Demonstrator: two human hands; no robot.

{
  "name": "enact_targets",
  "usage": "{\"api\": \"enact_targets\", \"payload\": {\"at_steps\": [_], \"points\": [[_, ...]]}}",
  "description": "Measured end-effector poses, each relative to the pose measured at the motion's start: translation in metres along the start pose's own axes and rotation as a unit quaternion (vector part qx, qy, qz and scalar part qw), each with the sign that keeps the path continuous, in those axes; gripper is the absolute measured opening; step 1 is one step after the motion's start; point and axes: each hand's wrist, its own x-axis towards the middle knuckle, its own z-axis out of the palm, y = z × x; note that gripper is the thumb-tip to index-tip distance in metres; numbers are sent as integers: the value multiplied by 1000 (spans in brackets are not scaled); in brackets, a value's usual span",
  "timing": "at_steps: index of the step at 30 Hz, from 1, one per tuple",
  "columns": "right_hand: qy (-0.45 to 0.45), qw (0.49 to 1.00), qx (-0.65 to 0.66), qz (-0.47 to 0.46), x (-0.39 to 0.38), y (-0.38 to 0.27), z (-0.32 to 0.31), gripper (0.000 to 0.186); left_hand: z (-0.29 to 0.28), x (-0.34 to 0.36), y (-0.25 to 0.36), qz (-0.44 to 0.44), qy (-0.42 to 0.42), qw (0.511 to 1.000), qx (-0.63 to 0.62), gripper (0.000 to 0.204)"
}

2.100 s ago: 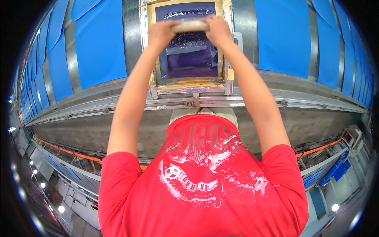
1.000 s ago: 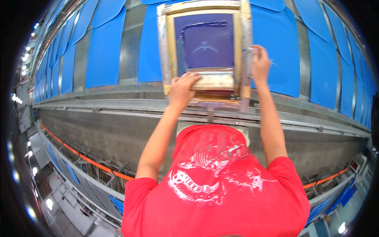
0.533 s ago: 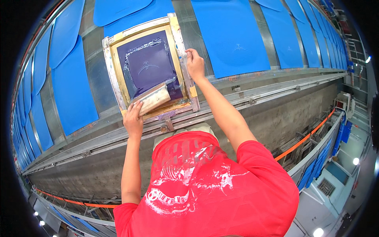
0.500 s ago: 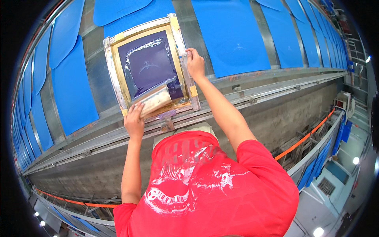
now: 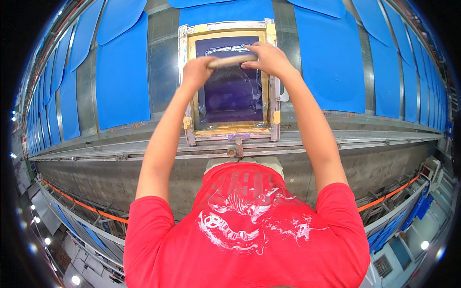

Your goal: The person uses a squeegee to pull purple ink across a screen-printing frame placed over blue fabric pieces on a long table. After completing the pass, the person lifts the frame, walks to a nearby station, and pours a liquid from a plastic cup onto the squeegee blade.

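A screen-printing frame with pale, taped edges lies on the long bench in front of me. Its mesh carries dark purple ink, with a glossy streak near the far side. A squeegee with a pale wooden handle spans the far part of the mesh. My left hand is closed round the squeegee's left end. At the other end, my right hand grips it with the thumb on the near side and fingers on the far side. The squeegee's blade is hidden beneath the handle and cannot be seen.
Blue sheets lie in a row along the metal bench on both sides of the frame. A metal rail follows the near edge, with a stop by the frame. Orange strips run behind me.
My right hand has left the frame's right edge and taken the squeegee's right end. The squeegee has moved from the near side to the far side. The view has turned, centring the frame.
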Motion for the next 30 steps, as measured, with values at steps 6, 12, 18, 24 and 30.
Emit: {"api": "enact_targets", "payload": {"at_steps": [6, 12, 18, 24, 30], "points": [[86, 995, -40, -7, -19, 11, 79, 36, 32, -13, 2, -4, 65, 995, 68, 34], [70, 997, 18, -8, -120, -32, 97, 47, 56, -121, 6, 31, 33, 996, 82, 47], [144, 988, -52, -18, -7, 15, 53, 32, 11, 11, 3, 58, 64, 993, 78, 35], [138, 990, 1, 18, -4, 22, 79, 30, 33, 20, 2, 4, 42, 994, 96, 31], [113, 993, 39, -4, -113, -35, 94, 46, 44, -101, 12, 37, 39, 997, 55, 41]]}}
